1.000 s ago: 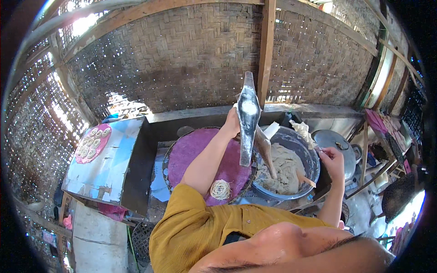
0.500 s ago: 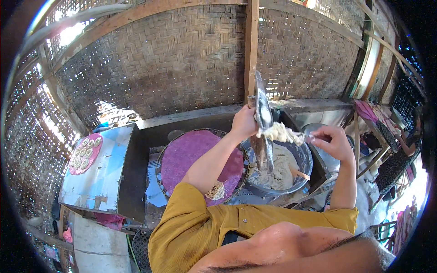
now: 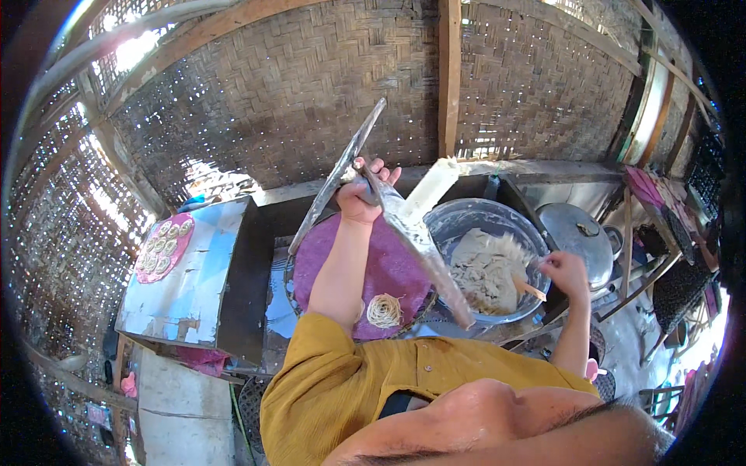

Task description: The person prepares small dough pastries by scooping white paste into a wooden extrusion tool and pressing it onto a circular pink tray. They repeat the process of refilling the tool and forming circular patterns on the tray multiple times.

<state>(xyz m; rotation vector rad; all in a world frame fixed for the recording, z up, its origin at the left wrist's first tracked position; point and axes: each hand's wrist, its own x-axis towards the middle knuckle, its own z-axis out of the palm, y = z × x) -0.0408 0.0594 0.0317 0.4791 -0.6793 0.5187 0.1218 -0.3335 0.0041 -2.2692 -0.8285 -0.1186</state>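
My left hand (image 3: 360,198) is closed round a worn two-armed wooden press (image 3: 423,247), tilted above the purple round tray and the basin. A white cylinder (image 3: 433,189) sticks out of the press toward the basin. My right hand (image 3: 567,273) is over the right side of the grey basin (image 3: 535,225), fingers pinched; a pale blurred streak by the fingertips hides what they hold. Pale dough (image 3: 482,268) fills part of the basin, and a wooden handle (image 3: 530,289) leans out of it. A coil of thin noodles (image 3: 384,311) lies on the purple sheet (image 3: 334,260).
On the left, noodle coils on a pink sheet (image 3: 165,247) rest on a blue-white box (image 3: 186,291). A lidded metal pot (image 3: 575,241) stands right of the basin. Behind everything is a woven wall with a wooden post (image 3: 449,85). Far right, another person (image 3: 703,252) is partly visible.
My left hand has moved left, swinging the press from upright to tilted, its two arms now spread apart. My right hand has dropped from the press to the basin, and the dough lump has left the press.
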